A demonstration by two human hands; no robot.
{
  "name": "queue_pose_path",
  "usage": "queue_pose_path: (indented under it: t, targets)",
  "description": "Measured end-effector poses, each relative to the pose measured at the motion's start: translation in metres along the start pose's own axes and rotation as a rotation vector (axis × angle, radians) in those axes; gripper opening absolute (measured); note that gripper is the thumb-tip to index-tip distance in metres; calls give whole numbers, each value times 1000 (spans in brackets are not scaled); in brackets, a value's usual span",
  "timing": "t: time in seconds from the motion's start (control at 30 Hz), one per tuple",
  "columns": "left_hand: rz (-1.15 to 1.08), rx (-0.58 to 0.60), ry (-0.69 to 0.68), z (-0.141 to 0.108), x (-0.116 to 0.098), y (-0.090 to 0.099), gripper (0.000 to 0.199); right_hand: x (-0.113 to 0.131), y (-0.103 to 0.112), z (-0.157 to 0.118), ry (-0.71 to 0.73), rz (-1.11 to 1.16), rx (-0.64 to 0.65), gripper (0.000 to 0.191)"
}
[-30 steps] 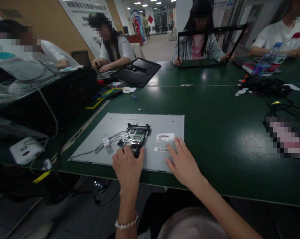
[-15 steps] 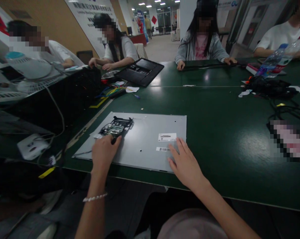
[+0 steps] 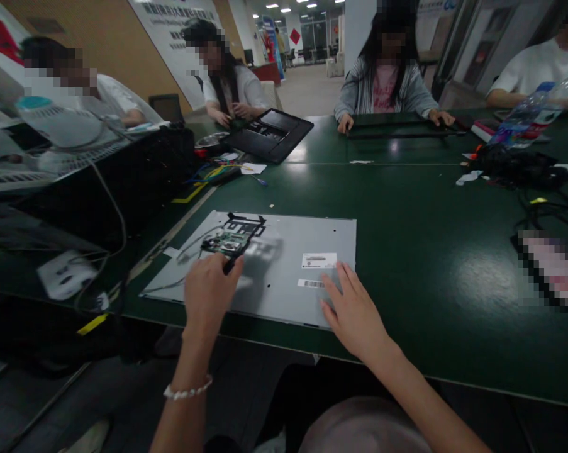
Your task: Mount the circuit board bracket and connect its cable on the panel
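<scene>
A grey metal display panel [image 3: 284, 251] lies flat on the green table in front of me, with two white labels near its right side. My left hand [image 3: 211, 283] grips the lower edge of a circuit board [image 3: 229, 242] set in a black frame. The board is raised above the panel's left half and throws a shadow on it; thin cables run from it to the panel. My right hand [image 3: 352, 308] rests with fingers spread on the panel's right edge, beside the labels.
Across the green table [image 3: 406, 251], a black bezel-like housing [image 3: 277, 135] lies near seated people. A person opposite holds a thin black frame [image 3: 401, 133]. Plastic bottles [image 3: 524, 116], a black cable bundle [image 3: 524, 167], a white device [image 3: 69, 275] and a large black box [image 3: 123, 176] stand around.
My left hand has lifted the circuit board off the panel and shifted it a little to the right, uncovering its cables. My right hand has stayed on the panel.
</scene>
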State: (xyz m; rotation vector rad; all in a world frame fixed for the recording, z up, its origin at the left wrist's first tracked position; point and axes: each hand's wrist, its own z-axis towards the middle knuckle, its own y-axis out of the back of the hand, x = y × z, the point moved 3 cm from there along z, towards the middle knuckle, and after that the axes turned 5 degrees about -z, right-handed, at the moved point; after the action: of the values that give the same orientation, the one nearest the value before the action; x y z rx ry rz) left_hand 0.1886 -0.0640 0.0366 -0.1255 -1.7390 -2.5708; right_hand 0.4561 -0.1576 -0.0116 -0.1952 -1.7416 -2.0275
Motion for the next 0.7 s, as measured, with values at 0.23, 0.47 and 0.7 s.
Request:
queue_pose_path:
  t: [0.23,0.47,0.7]
  targets:
    - [-9,63,-26,-34,-44,-11,38,4,1,2,-1,-10,-1,49]
    - [-68,73,-68,-29,-42,4,42,2,2,1,7,-23,18,49]
    - [-316,-1,-95,62,7,-9,39,7,5,-10,5,-16,27,50]
